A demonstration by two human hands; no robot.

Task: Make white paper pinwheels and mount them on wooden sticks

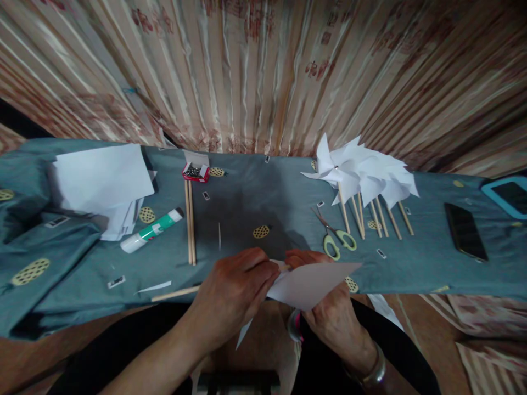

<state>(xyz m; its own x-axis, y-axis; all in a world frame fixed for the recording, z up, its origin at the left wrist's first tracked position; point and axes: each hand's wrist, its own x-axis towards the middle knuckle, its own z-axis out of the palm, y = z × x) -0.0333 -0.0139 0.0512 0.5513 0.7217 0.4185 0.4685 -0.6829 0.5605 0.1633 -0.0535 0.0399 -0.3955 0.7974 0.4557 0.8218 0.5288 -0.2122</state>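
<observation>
Above my lap, at the table's front edge, both hands hold a folded white paper pinwheel [310, 282]. My left hand [239, 285] has its fingers closed on the paper's left side. My right hand [335, 315] grips it from the right, partly hidden behind a raised paper blade. What lies between the fingertips at the middle cannot be made out clearly. One wooden stick [175, 293] lies by my left wrist at the table edge. Beyond my right hand rest scissors [331, 236] with pale green handles.
Several finished paper pinwheels [362, 170] on sticks lie at the back right. Further right are a dark phone [465, 230] and a blue-rimmed device [508, 195]. On the left are white paper sheets [102, 178], a glue stick [152, 230], a red box of pins [196, 171] and two wooden sticks [190, 222].
</observation>
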